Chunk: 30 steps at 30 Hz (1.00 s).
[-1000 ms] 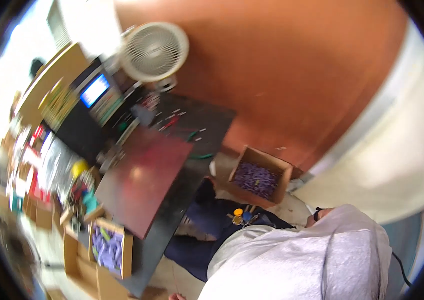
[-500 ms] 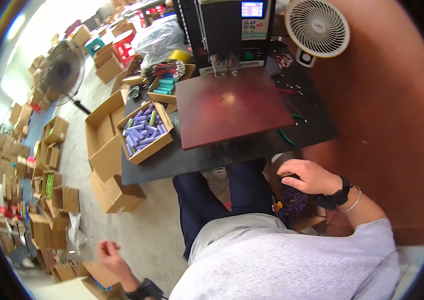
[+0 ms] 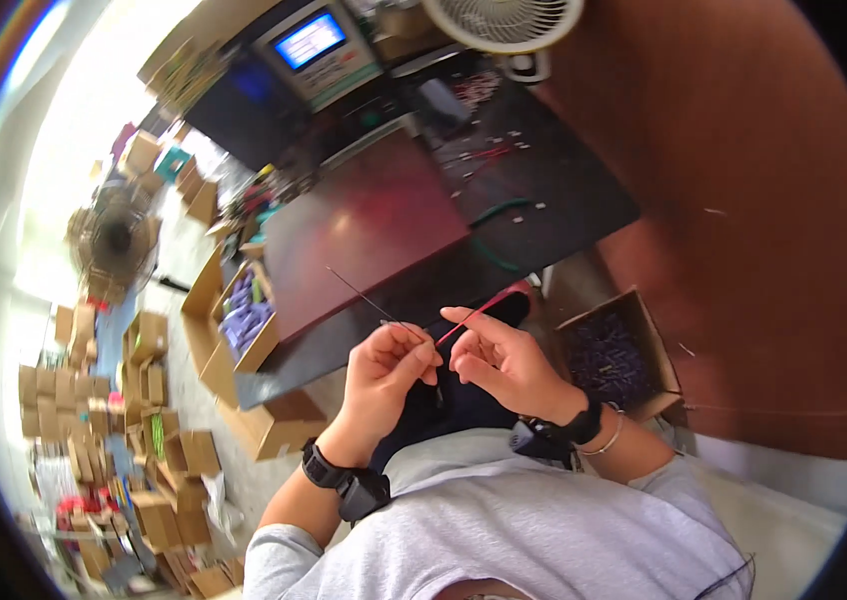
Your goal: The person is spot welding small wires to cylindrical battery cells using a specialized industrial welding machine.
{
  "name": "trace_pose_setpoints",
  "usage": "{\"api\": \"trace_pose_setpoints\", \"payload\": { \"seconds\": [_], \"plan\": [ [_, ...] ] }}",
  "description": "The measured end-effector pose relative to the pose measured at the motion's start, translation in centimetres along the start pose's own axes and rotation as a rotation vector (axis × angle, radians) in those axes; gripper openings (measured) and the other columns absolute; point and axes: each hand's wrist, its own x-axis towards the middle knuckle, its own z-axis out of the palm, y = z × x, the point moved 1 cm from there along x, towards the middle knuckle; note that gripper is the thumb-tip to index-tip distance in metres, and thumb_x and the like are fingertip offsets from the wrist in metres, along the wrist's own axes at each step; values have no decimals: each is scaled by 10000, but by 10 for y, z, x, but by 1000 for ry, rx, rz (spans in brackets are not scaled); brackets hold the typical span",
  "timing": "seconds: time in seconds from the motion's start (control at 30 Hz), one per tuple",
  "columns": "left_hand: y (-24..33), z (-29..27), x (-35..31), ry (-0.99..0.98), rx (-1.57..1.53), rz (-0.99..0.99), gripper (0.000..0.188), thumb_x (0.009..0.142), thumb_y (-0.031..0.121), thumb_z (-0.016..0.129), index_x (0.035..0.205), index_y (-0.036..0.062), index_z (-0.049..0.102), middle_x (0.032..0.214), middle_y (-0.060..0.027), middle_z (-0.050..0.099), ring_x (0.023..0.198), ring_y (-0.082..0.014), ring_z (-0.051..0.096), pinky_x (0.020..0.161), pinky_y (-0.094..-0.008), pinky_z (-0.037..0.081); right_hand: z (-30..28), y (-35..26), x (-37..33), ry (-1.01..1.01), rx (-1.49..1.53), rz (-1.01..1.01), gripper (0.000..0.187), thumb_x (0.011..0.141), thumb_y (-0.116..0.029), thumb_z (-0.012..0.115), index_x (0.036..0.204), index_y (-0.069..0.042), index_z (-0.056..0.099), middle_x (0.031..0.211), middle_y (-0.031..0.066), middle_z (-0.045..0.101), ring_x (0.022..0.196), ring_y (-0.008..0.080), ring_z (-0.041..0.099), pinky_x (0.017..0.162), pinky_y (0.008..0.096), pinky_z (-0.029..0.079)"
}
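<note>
- The left hand [image 3: 384, 375] is pinching a thin dark wire [image 3: 374, 302] between closed thumb and finger, its free end sticking out over the worktop [image 3: 584, 180].
- The right hand [image 3: 514, 370] is hovering just beside it, index finger stretched out and thumb apart; whether its curled fingers are gripping the red wire [image 3: 494, 300] cannot be told.
- Both wires are showing in front of the body, above the dark trousers; whether they are joining at the left fingertips is too small to tell.
- The wires are looking very light and bendy, springy rather than limp, and probably easy to kink; a pinch close to the end would likely be giving the best control.
- The black worktop is looking flat and smooth, carrying a dull red board [image 3: 364, 220], a green wire [image 3: 499, 210] and scattered small white bits [image 3: 541, 206].
- At its left edge a cardboard box [image 3: 262, 345] is holding purple cylinders [image 3: 244, 320]; on the right, below worktop level, an open carton [image 3: 652, 345] is holding more.
- Behind the board a machine with a lit screen [image 3: 310, 40] is standing, with a white fan [image 3: 504, 20] to its right.
- Farther off, a brown wall [image 3: 744, 250] is closing in the right side, while a floor fan [image 3: 114, 240] and stacked boxes [image 3: 54, 385] are filling the left.
</note>
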Motion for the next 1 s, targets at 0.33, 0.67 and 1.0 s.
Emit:
{"api": "trace_pose_setpoints", "payload": {
  "seconds": [0.33,0.67,1.0],
  "plan": [
    [-12,9,38,11,65,-88,69,837,36,529,877,-20,516,776,-78,576,655,-116,577,620,-222,485,-91,-14,36,408,2,19,211,864,-175,503,767,2,561,685,19,530,613,61,483,578,191,412],
    [-4,15,77,65,44,220,80,824,-4,532,890,-45,514,823,-97,589,684,-121,591,621,-214,484,-62,-14,55,333,113,91,377,818,-240,592,1071,30,516,871,55,566,788,114,560,720,247,473],
    [-14,-5,90,-52,-60,113,88,813,-19,535,894,-54,534,829,-88,591,720,-129,604,613,-221,500,-59,-25,96,507,-113,147,162,842,-125,515,790,18,572,741,53,575,670,108,547,632,240,451]
  ]
}}
